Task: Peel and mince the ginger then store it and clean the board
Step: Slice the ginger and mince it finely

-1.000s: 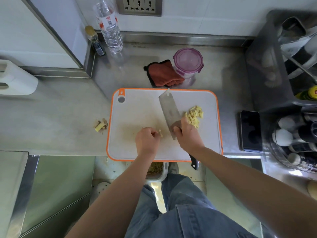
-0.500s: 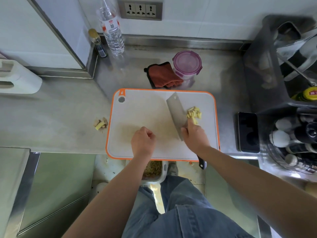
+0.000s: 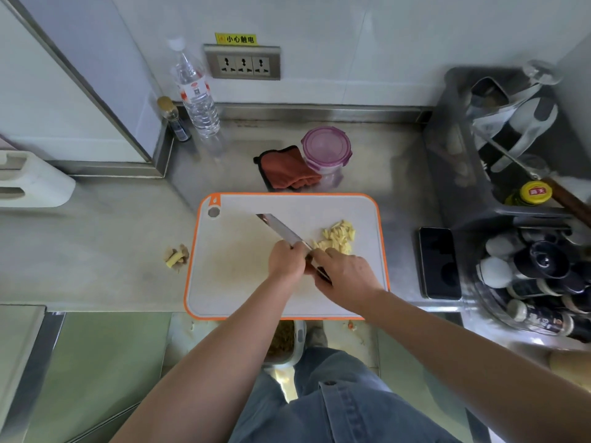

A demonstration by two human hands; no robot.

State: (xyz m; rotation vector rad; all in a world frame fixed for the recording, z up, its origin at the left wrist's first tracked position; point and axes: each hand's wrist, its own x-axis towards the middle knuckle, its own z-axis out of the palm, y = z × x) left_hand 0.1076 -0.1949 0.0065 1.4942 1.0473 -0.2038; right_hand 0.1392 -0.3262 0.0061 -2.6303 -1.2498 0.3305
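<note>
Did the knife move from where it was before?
Yes. The knife swung left across the cutting board; its tip now points toward the board's corner hole, away from the ginger pile.

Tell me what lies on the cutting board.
On the cutting board: a pile of cut ginger at its right and the knife, gripped by the right hand. The left hand meets the blade; anything beneath the hands is hidden.

Your board lies before you; ginger sits on its right part, the knife left of that. Scraps lie left of the board, the phone right, cloth and tub behind.
</note>
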